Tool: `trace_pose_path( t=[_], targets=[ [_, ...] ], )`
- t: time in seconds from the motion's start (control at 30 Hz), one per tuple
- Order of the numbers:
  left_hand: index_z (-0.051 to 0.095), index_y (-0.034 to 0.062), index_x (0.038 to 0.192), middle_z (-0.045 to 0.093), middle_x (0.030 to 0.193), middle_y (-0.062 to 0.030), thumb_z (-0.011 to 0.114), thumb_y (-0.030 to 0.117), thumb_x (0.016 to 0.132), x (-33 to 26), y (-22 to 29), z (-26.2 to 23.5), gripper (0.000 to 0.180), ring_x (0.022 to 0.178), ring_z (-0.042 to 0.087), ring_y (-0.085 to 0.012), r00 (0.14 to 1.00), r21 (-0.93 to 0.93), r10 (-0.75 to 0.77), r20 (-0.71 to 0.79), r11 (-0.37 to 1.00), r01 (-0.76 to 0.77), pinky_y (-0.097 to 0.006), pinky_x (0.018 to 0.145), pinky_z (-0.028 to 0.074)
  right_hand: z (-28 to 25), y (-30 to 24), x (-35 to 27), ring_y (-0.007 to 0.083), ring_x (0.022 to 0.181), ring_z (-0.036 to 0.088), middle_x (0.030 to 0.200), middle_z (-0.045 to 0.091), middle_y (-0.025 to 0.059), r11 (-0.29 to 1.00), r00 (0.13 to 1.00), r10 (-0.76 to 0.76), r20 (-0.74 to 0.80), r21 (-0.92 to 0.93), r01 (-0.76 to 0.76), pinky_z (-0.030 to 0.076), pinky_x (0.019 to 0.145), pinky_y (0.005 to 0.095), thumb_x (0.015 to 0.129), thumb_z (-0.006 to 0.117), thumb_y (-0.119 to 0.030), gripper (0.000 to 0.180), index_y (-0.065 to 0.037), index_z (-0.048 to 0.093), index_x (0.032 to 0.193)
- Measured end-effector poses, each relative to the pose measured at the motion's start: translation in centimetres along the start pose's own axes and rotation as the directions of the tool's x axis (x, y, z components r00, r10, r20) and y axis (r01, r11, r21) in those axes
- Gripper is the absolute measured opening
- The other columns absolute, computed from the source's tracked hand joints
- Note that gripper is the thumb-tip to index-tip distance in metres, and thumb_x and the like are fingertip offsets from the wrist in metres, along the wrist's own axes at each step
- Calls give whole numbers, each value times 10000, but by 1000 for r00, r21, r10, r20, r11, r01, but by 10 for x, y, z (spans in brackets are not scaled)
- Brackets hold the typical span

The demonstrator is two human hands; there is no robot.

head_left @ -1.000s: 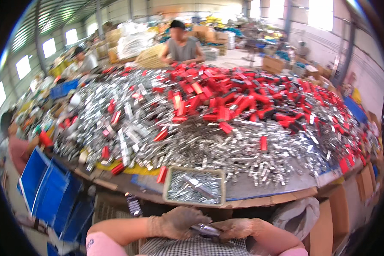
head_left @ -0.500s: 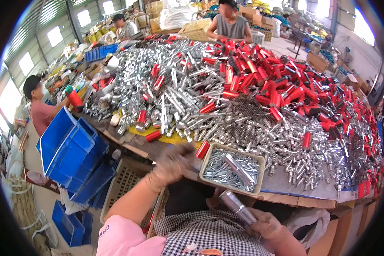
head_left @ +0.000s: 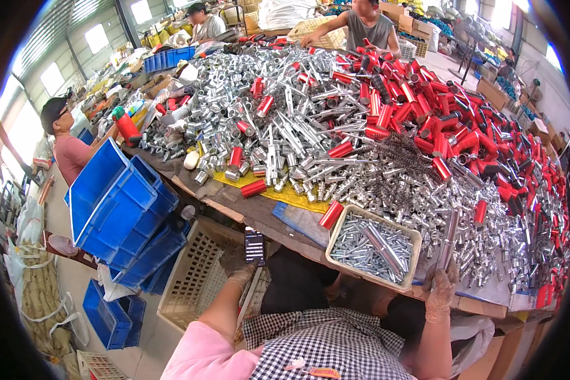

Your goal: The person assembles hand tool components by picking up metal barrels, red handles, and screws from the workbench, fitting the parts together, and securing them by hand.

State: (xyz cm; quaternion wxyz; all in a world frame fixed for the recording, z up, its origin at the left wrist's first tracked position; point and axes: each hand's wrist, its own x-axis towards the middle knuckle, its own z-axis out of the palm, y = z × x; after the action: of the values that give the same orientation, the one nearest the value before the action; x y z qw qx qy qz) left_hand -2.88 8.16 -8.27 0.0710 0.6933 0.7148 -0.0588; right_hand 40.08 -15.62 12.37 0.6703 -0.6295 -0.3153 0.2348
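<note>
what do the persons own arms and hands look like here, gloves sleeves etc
Both hands wear thin, worn, greyish-beige work gloves: the left hand and the right hand. The forearms are bare. A short pink sleeve covers the left upper arm, beside a black-and-white checked apron.

Bright daylit workshop seen through a strongly curved fisheye lens.
Daylight pours from blown-out windows (head_left: 98,38) at left; the metal parts (head_left: 310,133) glint sharply, edges bend and darken, shadows stay soft.
</note>
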Motion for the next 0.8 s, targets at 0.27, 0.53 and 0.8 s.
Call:
trace_pose_path(
  t=[0.27, 0.53, 0.8],
  targets=[
    [261, 179, 1485, 210, 1528, -203, 697, 640, 640, 61, -8, 7, 1057, 1418, 143, -402, 994, -5, 23, 110, 1000, -22, -520, 1157, 74, -6, 26, 8, 91, 675, 516, 897, 598, 50, 995, 998, -50, 37, -82, 52, 421, 581, 240, 879, 529, -265, 540, 20, 460, 1332],
    [169, 195, 1512, 137, 1566, -139, 465, 835, 674, 76, 16, 4, 1095, 1411, 125, -364, 984, 151, 105, 145, 980, -127, -544, 1108, 110, -4, 32, 11, 117, 761, 488, 960, 572, 44, 955, 995, -94, -17, -285, 85, 430, 666, 270, 852, 533, -216, 507, 53, 493, 1280],
    [135, 104, 1509, 190, 1553, -126, 609, 568, 797, 85, -3, 37, 973, 1421, 141, -337, 999, -309, 19, -44, 950, -32, -420, 1171, 89, 9, 18, 12, 116, 820, 536, 1026, 594, 34, 987, 1000, 0, -13, -158, -2, 450, 727, 244, 849, 560, -202, 537, 55, 472, 1312]
  ],
)
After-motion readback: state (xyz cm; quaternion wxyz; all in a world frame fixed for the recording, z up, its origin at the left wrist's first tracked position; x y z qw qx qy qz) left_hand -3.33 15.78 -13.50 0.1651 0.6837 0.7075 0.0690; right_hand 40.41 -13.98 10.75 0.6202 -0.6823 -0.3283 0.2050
